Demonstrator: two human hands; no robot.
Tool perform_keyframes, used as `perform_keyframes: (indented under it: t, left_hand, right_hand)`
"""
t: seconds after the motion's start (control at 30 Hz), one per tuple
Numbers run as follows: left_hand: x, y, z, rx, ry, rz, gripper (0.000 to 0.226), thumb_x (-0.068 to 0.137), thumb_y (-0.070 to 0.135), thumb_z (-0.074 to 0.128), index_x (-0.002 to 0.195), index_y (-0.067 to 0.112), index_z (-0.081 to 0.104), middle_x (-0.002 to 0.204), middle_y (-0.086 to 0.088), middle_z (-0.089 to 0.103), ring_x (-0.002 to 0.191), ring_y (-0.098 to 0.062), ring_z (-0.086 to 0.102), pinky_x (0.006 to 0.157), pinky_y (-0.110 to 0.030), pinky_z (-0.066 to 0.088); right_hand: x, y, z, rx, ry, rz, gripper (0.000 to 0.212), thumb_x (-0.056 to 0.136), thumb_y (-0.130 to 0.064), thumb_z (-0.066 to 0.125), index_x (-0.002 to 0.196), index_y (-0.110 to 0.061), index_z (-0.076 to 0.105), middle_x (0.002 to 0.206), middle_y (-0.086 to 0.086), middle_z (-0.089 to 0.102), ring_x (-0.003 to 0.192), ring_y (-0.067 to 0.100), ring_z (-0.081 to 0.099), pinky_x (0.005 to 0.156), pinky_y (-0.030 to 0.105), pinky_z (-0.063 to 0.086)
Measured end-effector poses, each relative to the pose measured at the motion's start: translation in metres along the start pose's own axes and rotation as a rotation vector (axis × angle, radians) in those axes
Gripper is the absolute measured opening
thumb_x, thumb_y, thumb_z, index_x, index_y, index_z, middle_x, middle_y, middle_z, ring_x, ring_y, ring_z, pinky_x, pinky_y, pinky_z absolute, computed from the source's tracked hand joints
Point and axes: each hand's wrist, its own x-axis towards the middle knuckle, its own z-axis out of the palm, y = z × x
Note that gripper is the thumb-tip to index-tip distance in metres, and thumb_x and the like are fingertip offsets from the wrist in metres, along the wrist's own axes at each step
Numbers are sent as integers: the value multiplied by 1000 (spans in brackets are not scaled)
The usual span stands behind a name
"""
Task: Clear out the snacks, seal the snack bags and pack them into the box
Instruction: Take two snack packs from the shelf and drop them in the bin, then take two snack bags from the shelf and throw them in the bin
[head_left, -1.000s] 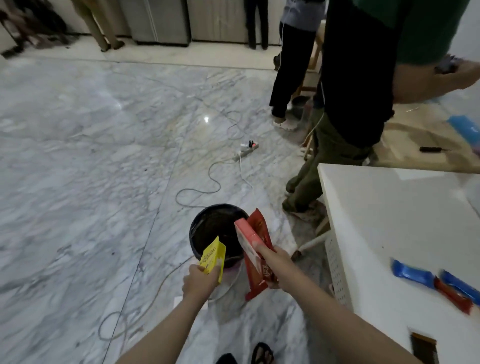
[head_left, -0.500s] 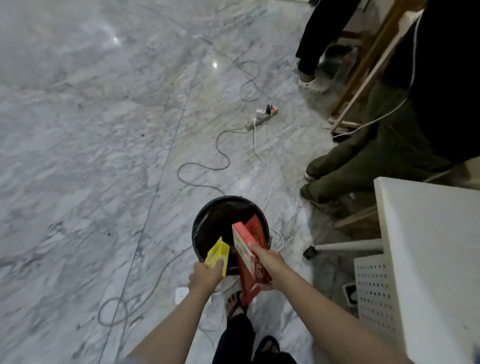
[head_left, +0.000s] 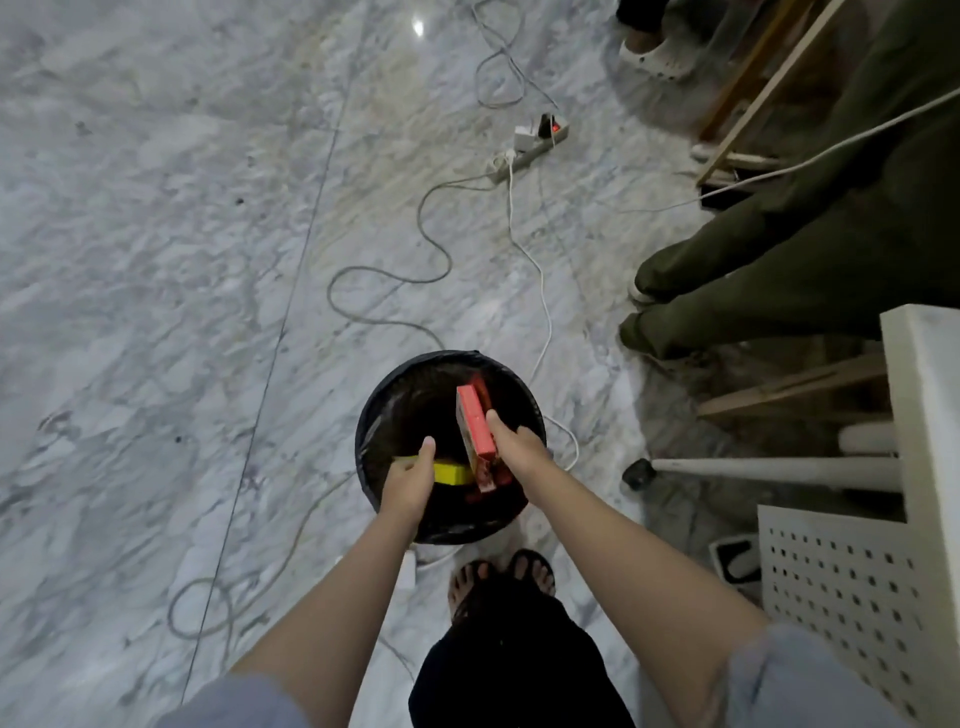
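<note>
Floor: marble, black bin (head_left: 384, 410) below.
Left hand (head_left: 410, 480): grip pinches yellow packet (head_left: 451, 473).
Right hand (head_left: 519, 451): grip clamps red packets (head_left: 474, 426).
Risk: packets may slip into the bin.

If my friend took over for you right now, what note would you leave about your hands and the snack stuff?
Left hand: grips the yellow snack pack, held over the black bin.
Right hand: grips the red snack box together with a red snack bag behind it, also over the bin's opening.
Done: both hands have the packages at the bin, which stands on the floor beside the white table.
Left: whether any snacks have come out cannot be told. Empty the packages, seal the bags, pack them into the box. The packing box is not in view.
</note>
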Motion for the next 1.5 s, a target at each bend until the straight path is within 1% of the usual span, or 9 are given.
perform_keyframes:
  t: [0.1,0.17,0.33,0.5,0.63,0.83,1.07,1.33,1.5]
  left_hand:
    - [2,-3,4,-2,21,18,76,87,66,44,105,-6,60,88,-19,61,87,-31,62,69,-34,43]
    - [-8,-2,6,10,10,14,73,87,65,44,105,-3,61,96,-16,63,93,-31,63,73,-36,44]
    - [-61,17,7,73,-42,83,75,83,71,45,91,-2,59,75,-11,54,70,-25,58,58,-29,37]
    - [-129,53,6,182,-94,251,76,91,58,45,118,-12,55,99,-22,64,91,-33,61,79,-39,48]
    - [-179,91,16,257,-180,405,72,91,59,44,113,-8,60,103,-21,65,96,-29,63,92,-43,48]
    - [-261,127,51,459,-349,669,72,89,60,47,138,7,41,136,-12,51,120,-26,50,90,-31,37]
    - [-367,101,103,642,-653,956,63,92,55,44,128,4,50,128,-13,58,110,-29,56,93,-36,43]
    - [-507,-22,164,871,-1035,1188,58,94,50,46,134,7,44,137,-10,51,113,-23,53,86,-26,37]
    - [-581,-126,178,1007,-1231,1208,62,91,54,47,137,14,43,142,-5,47,127,-23,47,95,-28,37]
  right_hand:
    - [10,6,-9,-19,31,13,76,86,-65,45,135,-8,47,144,9,46,130,29,45,101,38,39]
    - [5,12,-18,-37,52,16,52,87,-62,44,93,-13,57,114,10,58,107,28,54,82,35,43]
    - [-41,17,-39,-36,140,-47,46,90,-51,48,59,-23,32,63,-4,35,57,13,39,49,29,26]
    - [-106,10,-68,-34,158,-114,37,88,-51,52,101,-17,60,100,2,58,98,20,58,88,35,50]
    - [-166,-11,-101,40,273,-198,70,87,-52,53,145,-16,35,152,3,36,136,23,39,106,34,35]
    - [-258,-15,-156,133,637,-318,61,89,-47,54,142,-18,41,145,2,47,131,23,45,105,33,37]
    - [-363,59,-200,326,943,-323,59,91,-45,54,141,-19,39,147,2,43,133,21,43,104,28,35]
    - [-493,239,-203,633,1325,-144,57,90,-42,56,140,-21,41,143,1,48,118,15,51,77,13,41]
    - [-567,355,-181,786,1528,30,51,89,-38,57,133,-15,48,134,7,55,120,23,53,89,26,37]
